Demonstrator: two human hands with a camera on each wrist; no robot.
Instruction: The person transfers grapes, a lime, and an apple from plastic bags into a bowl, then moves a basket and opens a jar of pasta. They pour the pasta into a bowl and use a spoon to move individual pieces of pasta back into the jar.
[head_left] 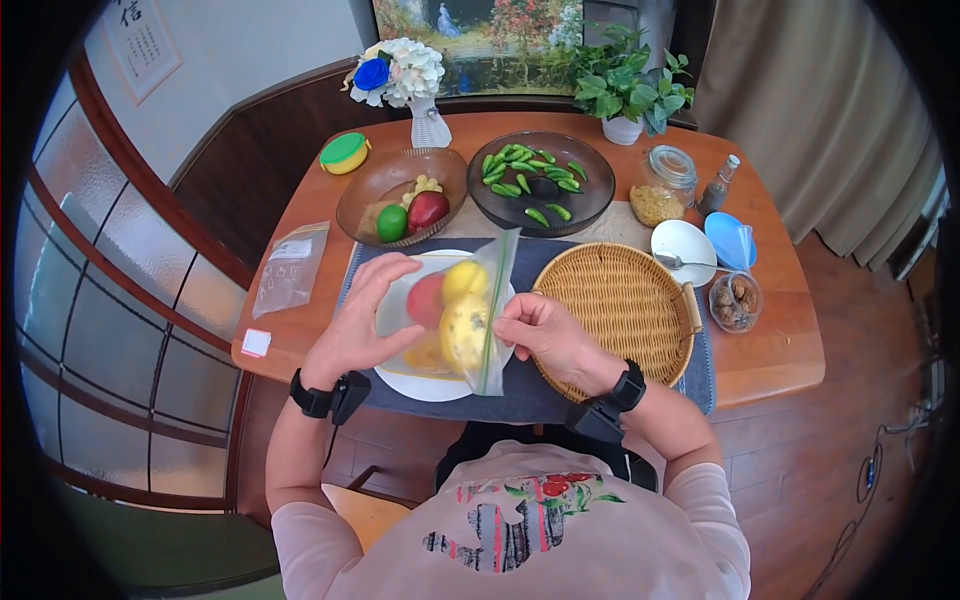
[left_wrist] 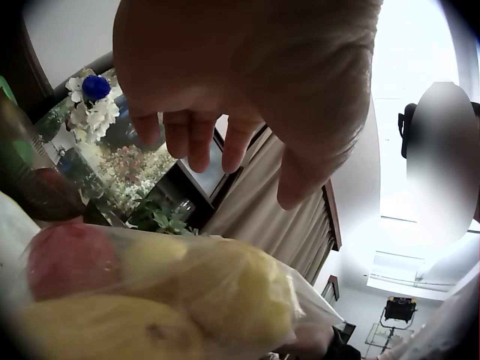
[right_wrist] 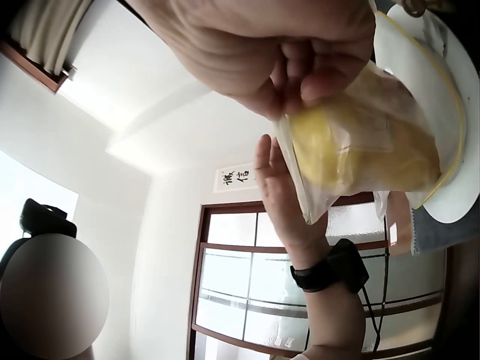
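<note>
A clear zip bag with a green seal strip holds yellow fruit and a red fruit. My right hand pinches the bag's sealed edge between thumb and fingers, as the right wrist view also shows. Left of the bag, my left hand is spread, thumb apart from the fingers. In the left wrist view that hand stands apart from the bag, palm bare. Beneath the bag is a white plate with a yellow rim.
A wicker basket stands at the right. Behind are a bowl of fruit, a bowl of green peppers and a glass jar. White and blue dishes and walnuts sit far right; another plastic bag lies left.
</note>
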